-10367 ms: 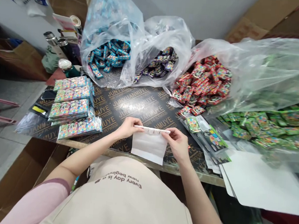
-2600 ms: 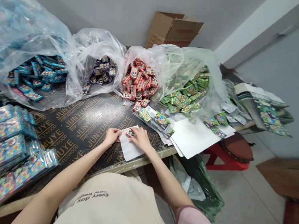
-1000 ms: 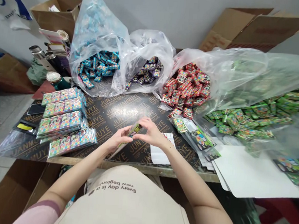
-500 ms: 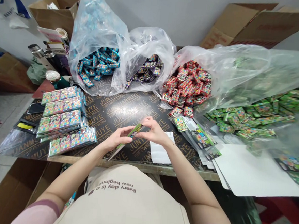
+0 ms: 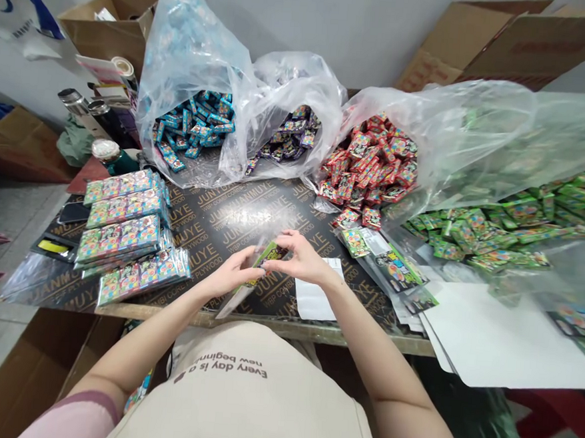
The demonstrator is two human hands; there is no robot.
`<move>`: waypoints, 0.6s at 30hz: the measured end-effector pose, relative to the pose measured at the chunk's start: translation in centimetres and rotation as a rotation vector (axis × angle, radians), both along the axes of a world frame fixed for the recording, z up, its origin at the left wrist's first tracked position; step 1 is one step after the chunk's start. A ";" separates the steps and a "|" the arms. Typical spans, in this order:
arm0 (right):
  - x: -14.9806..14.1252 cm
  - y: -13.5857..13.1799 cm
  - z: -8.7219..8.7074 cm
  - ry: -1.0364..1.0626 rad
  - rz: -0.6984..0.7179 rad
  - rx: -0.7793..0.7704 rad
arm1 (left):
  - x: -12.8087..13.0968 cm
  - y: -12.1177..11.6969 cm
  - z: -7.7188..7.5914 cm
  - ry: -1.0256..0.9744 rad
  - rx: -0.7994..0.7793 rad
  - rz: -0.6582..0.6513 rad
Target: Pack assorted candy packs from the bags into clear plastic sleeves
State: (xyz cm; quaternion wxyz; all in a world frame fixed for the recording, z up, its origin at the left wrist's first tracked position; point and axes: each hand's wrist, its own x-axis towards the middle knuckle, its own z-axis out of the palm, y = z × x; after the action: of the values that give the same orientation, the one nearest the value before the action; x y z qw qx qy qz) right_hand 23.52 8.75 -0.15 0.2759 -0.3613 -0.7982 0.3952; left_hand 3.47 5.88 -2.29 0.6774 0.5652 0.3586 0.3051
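A clear plastic packaging bag with a green and black printed panel (image 5: 272,253) is held up in front of my body, above the dark tabletop. My left hand (image 5: 234,272) pinches its left side between thumb and fingers. At its other side, my right hand (image 5: 300,258) grips the printed part with thumb and fingertips. The bag's whitish lower end (image 5: 232,301) slants down toward the table's front edge, and a transparent part rises blurred above my fingers. Beneath my right wrist lies a white paper sheet (image 5: 311,299).
Stacked packs of small colourful boxes (image 5: 121,234) stand at left. Behind are plastic sacks of blue packets (image 5: 196,125), purple packets (image 5: 293,133), red packets (image 5: 371,164) and green packets (image 5: 492,226). More printed bags (image 5: 397,266) and a white board (image 5: 509,341) lie at right.
The held bag has turned so that more of its printed face shows, and a clear part now stands up above my fingers. Both hands have barely moved.
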 end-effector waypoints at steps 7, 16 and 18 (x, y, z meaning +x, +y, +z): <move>-0.5 -1.6 1.0 0.076 -0.050 0.098 | -0.9 0.4 0.1 -0.041 -0.019 -0.164; 0.4 -1.5 0.1 0.117 0.195 -0.065 | -2.1 -0.8 0.8 0.140 0.177 -0.130; 0.5 -1.4 0.1 0.067 0.195 -0.081 | -2.1 -0.9 1.0 0.236 0.248 -0.136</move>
State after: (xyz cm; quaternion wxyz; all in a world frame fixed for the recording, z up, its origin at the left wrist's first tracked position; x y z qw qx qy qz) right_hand 24.01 7.35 -0.09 0.2480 -0.2796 -0.8031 0.4640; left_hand 1.35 4.94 -1.26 0.5748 0.6992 0.3561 0.2322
